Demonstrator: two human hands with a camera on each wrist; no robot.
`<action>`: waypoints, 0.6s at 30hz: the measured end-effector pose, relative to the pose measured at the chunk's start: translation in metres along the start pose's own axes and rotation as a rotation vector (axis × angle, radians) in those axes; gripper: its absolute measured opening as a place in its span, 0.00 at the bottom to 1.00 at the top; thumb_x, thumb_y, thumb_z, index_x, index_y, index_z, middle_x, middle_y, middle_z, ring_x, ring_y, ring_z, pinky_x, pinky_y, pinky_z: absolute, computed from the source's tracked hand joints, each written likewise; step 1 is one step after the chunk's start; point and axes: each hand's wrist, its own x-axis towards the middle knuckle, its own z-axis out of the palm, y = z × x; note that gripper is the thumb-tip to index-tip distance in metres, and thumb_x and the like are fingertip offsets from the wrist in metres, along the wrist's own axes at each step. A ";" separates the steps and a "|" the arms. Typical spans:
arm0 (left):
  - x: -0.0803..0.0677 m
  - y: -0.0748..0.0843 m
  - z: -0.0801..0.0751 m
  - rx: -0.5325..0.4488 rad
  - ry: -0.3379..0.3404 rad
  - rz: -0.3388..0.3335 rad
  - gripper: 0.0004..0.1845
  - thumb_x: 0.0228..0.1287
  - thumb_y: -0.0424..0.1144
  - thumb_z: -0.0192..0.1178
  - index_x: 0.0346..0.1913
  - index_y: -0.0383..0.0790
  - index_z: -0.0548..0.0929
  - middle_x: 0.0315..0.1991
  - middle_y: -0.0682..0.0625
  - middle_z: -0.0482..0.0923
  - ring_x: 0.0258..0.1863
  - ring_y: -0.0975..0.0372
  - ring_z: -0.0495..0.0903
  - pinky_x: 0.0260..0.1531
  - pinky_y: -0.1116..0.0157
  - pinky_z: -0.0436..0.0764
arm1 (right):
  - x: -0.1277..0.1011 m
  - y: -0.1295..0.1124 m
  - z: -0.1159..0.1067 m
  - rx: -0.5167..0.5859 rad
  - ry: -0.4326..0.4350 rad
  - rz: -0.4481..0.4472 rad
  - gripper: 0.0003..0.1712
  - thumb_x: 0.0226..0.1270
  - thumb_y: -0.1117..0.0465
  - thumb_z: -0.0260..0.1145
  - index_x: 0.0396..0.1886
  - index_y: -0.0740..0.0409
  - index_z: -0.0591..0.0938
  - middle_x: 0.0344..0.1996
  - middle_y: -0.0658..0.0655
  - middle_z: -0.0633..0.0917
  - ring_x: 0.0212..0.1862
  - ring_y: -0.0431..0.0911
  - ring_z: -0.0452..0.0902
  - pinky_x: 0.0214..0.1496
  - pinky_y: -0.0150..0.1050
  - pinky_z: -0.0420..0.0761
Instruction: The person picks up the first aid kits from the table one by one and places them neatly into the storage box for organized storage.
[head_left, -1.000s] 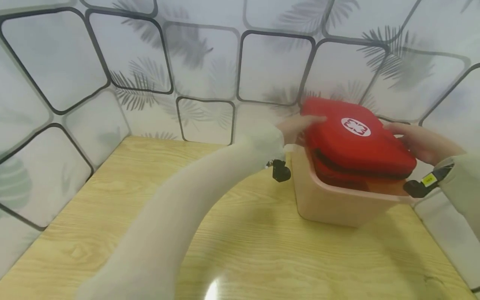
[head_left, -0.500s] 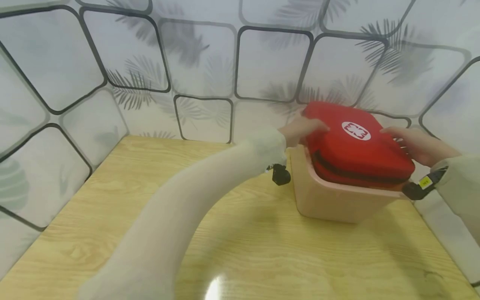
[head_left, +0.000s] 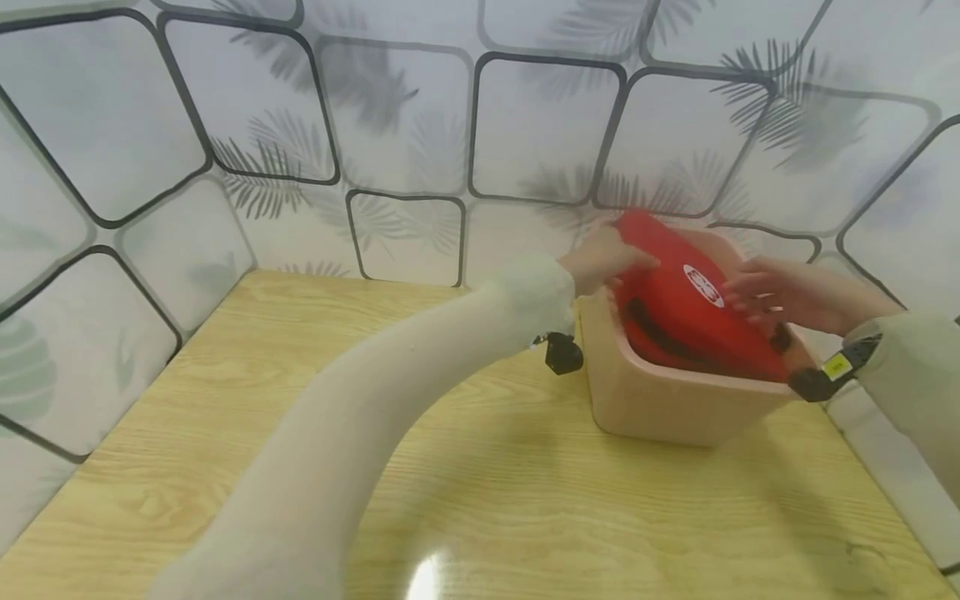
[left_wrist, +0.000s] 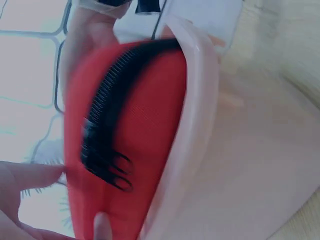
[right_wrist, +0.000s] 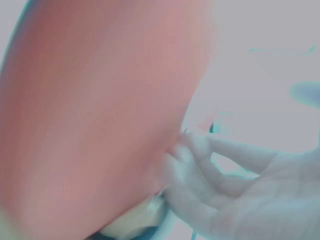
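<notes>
A red zippered first-aid case (head_left: pixel 667 292) with a white emblem sits tilted in a pink plastic bin (head_left: pixel 675 408), its right side lower. My left hand (head_left: pixel 603 257) grips the case's left end, thumb and fingers on either side of that edge. In the left wrist view, the black zipper with two pulls runs along the red case (left_wrist: pixel 145 115), close inside the bin's rim (left_wrist: pixel 200 95). My right hand (head_left: pixel 802 292) touches the case's right part with its fingertips. Blurred in the right wrist view, the right hand (right_wrist: pixel 235 190) meets the case's edge with loosely bent fingers.
The bin stands on a light wooden table (head_left: pixel 487 500), near its back right corner. Patterned wall covering (head_left: pixel 405 125) rises behind the table and at both sides. A wrist camera (head_left: pixel 562 354) hangs under the left cuff.
The case has sunk further into the bin, then its right side has tipped down, narrowing its visible top. My right hand has moved leftward; my left hand has stayed at the left end.
</notes>
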 end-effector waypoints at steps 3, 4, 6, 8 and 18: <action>-0.004 0.004 0.001 0.085 -0.072 0.025 0.08 0.56 0.36 0.64 0.36 0.37 0.78 0.29 0.52 0.73 0.24 0.63 0.72 0.26 0.72 0.76 | 0.003 -0.013 0.009 -0.071 -0.024 -0.025 0.27 0.75 0.44 0.36 0.62 0.54 0.67 0.45 0.49 0.81 0.41 0.33 0.77 0.45 0.31 0.80; -0.006 0.005 0.001 0.122 -0.094 0.033 0.07 0.56 0.36 0.64 0.33 0.39 0.77 0.26 0.52 0.71 0.23 0.64 0.71 0.26 0.72 0.75 | 0.003 -0.019 0.011 -0.124 -0.026 -0.019 0.32 0.75 0.43 0.35 0.66 0.61 0.61 0.50 0.57 0.79 0.43 0.34 0.77 0.46 0.31 0.79; -0.007 0.008 0.002 0.176 -0.134 0.048 0.05 0.56 0.36 0.63 0.28 0.41 0.76 0.22 0.53 0.70 0.22 0.65 0.70 0.26 0.72 0.74 | 0.001 -0.027 0.015 -0.209 -0.023 -0.017 0.40 0.75 0.43 0.32 0.69 0.74 0.49 0.59 0.71 0.69 0.50 0.43 0.76 0.49 0.35 0.79; -0.008 0.010 0.004 0.243 -0.140 0.054 0.08 0.56 0.36 0.62 0.24 0.42 0.74 0.20 0.54 0.68 0.21 0.65 0.68 0.25 0.72 0.73 | -0.002 -0.031 0.018 -0.244 -0.031 -0.011 0.41 0.75 0.44 0.31 0.69 0.78 0.47 0.65 0.78 0.56 0.56 0.51 0.72 0.51 0.39 0.79; -0.005 0.009 0.009 0.639 -0.101 0.054 0.09 0.55 0.42 0.64 0.36 0.43 0.79 0.31 0.56 0.71 0.32 0.67 0.69 0.35 0.74 0.70 | -0.005 -0.026 0.032 -0.240 -0.089 0.007 0.35 0.75 0.50 0.43 0.71 0.70 0.51 0.64 0.74 0.59 0.61 0.65 0.61 0.52 0.53 0.79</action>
